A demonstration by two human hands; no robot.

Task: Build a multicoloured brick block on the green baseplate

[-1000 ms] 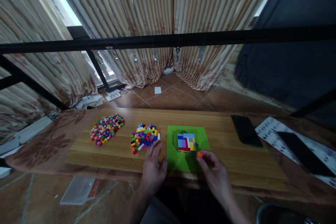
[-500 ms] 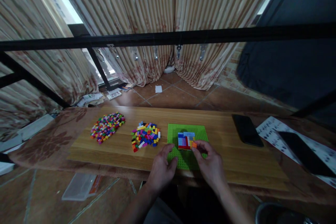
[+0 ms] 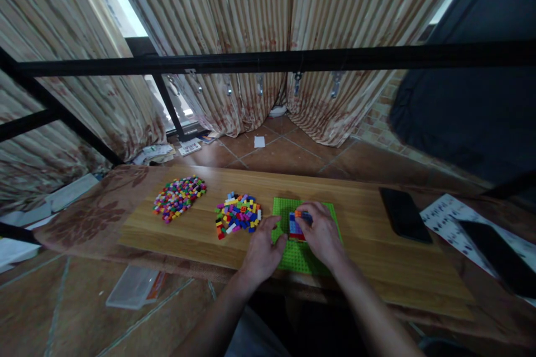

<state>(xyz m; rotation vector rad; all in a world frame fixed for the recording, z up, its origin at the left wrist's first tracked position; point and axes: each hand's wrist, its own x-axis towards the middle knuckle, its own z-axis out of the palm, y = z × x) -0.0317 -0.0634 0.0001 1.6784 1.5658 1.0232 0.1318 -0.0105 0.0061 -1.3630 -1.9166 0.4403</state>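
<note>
A green building-block baseplate (image 3: 307, 263) lies on the wooden board, bearing a small block build (image 3: 294, 227) in blue, lilac and red. My right hand (image 3: 322, 232) is over this build and hides its right part. Its fingers pinch an orange toy brick (image 3: 298, 214) at the build's far edge; whether the brick is pressed on, I cannot tell. My left hand (image 3: 264, 246) rests at the baseplate's left edge, thumb and fingers apart, holding nothing, just left of the build.
Left of the baseplate lies a pile of larger bricks (image 3: 238, 213), and farther left a pile of small bricks (image 3: 179, 196). A black phone (image 3: 404, 215) is on the right of the wooden board (image 3: 377, 268). Beyond it are a printed sheet (image 3: 444, 217) and another dark device (image 3: 498, 256).
My right hand has moved the orange brick from the build's near right to its far edge, and now covers more of the build. My left hand stays open. The view has shifted slightly.
</note>
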